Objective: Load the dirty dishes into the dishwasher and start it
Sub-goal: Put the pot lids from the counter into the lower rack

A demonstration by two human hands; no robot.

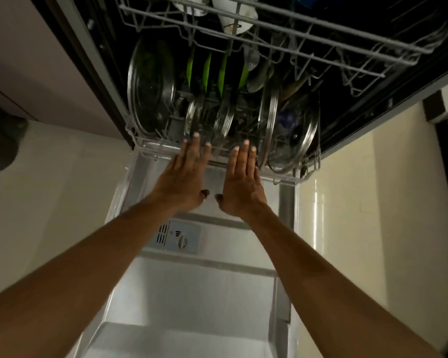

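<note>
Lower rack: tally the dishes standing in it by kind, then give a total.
Bright green plates: 4
Metal-rimmed glass lids or plates: 5, counting those clearly seen
Total: 9
More items sit in the dark back of the wire lower rack, too dim to sort.

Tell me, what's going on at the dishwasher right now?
Left hand and right hand open, flat, fingertips at lower rack front edge. Rack loaded with steel plates, green plates. Door down; nothing blocking.
</note>
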